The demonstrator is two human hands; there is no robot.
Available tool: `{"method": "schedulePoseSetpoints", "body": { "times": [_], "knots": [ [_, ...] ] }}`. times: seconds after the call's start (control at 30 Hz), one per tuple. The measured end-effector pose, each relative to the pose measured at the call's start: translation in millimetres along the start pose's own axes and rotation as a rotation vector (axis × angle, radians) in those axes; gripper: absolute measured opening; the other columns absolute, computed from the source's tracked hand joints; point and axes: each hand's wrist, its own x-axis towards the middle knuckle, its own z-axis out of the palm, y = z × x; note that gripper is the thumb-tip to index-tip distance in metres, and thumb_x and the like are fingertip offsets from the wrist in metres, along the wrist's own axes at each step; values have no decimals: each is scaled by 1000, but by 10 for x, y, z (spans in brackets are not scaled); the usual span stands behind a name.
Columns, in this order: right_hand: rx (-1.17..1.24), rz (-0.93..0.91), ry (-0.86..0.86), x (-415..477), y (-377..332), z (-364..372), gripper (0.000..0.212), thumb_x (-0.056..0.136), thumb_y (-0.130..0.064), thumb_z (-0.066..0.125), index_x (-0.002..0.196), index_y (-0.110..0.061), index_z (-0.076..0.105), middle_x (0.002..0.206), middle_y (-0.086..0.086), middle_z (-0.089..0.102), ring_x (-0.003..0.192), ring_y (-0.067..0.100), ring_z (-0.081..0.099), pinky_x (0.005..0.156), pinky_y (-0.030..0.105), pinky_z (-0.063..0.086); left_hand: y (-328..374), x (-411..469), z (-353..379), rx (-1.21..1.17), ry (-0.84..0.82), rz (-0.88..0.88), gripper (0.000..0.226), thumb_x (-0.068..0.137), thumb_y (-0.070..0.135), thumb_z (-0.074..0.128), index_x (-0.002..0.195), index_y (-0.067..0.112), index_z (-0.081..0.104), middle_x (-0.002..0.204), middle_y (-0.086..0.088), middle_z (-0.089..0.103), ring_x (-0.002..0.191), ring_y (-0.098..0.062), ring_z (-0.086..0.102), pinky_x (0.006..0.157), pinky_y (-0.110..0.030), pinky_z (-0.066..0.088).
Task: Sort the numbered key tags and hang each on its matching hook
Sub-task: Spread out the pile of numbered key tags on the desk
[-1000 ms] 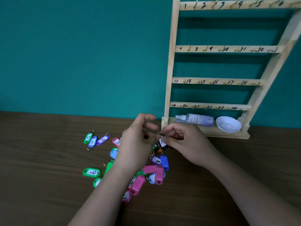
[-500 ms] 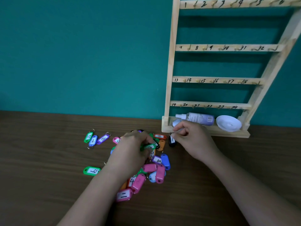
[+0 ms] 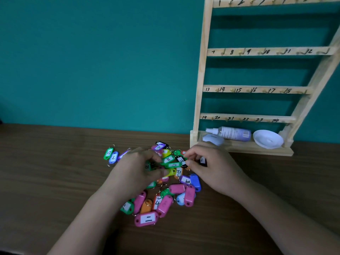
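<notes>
A pile of coloured numbered key tags (image 3: 165, 197) lies on the brown table (image 3: 55, 181), with a pink tag marked 11 (image 3: 146, 219) nearest me. My left hand (image 3: 134, 170) is curled over the pile's left side, its thumb on a yellow tag (image 3: 172, 172). My right hand (image 3: 213, 168) is curled at the pile's right edge with a small black tag (image 3: 202, 161) held in its fingers; its fingertips reach toward another black tag (image 3: 181, 160). The wooden rack (image 3: 199, 70) with numbered hooks stands at the back right, all visible hooks bare.
Three tags, a green one (image 3: 108, 153) among them, lie apart at the pile's left. On the rack's base shelf lie a spray bottle (image 3: 233, 133), a white dish (image 3: 267, 138) and a small white object (image 3: 213, 139). A teal wall rises behind.
Both hands came down from mid-air to the pile. My right hand, still holding the black tag, moved left to the pile's edge; my left hand dug into the tags.
</notes>
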Motion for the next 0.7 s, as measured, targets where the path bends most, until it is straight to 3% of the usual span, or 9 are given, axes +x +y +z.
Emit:
{"method": "schedulePoseSetpoints", "body": {
  "times": [0.13,0.27,0.37,0.57,0.7],
  "knots": [
    [-58,-85,-91,-17,-53,46,17,100,-35,72,116,-34,77,109,-24,63,110,0,57,96,28,48,-62,32,-87,8,93,-37,15,90,39,81,104,37,73,103,17,66,96,0,62,82,-21,49],
    [-107,-121,-130,-20,-69,78,22,101,-41,68,122,-38,76,114,-24,61,117,2,52,105,34,44,-158,105,-150,79,63,-127,25,90,36,80,112,41,69,109,18,58,97,-3,55,70,-9,35],
    [-111,-138,-148,-29,-77,91,22,101,-44,68,121,-42,75,111,-26,59,115,-1,50,102,31,42,-225,135,-171,107,7,-172,30,90,35,80,117,42,68,114,17,57,95,-3,54,69,-5,31],
    [-57,-135,-109,-22,-135,123,18,101,-39,68,117,-42,75,102,-26,61,109,-1,54,91,19,40,-262,169,-210,104,64,-202,31,95,17,70,119,36,71,114,11,68,102,-11,62,84,-26,49],
    [-64,-125,-97,-14,-153,121,21,102,-39,66,121,-40,74,104,-25,62,110,0,54,93,21,42,-170,291,-157,98,98,-157,25,97,28,71,122,32,72,120,7,64,113,-18,59,93,-31,50]
  ]
}}
